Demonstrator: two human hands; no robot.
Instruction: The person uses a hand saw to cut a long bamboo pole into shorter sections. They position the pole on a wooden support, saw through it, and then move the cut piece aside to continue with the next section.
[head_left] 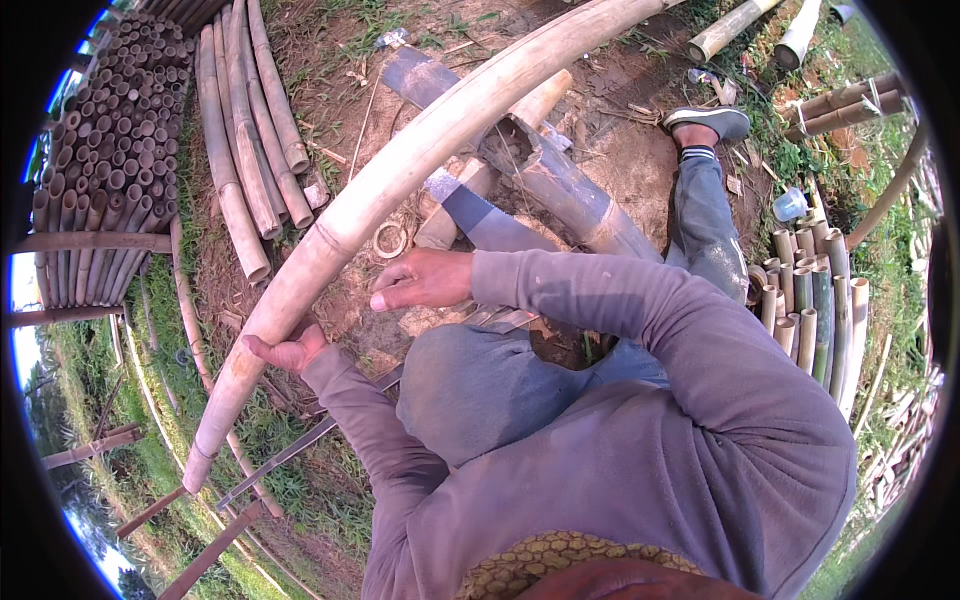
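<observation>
A long, pale bamboo pole (335,235) slants from the upper right to the lower left. My left hand (292,352) grips its underside near the lower end, thumb against the pole. To the right of the pole, apart from it, my right hand (428,280) is closed with its fingers curled; whatever might be in them is hidden. Just above that hand lie a small cut bamboo ring (390,240) and a short block (455,205). Beside the block is a flat grey-blue piece (490,222) shaped like a blade. A thick, dark bamboo length (580,195) rests under the pole.
Several bamboo poles (240,130) lie at the left, near a big stack of bamboo ends (110,150). Upright cut bamboo pieces (815,300) stand at the right, by a pale plastic cup (790,205). My outstretched leg (705,210) crosses the dirt.
</observation>
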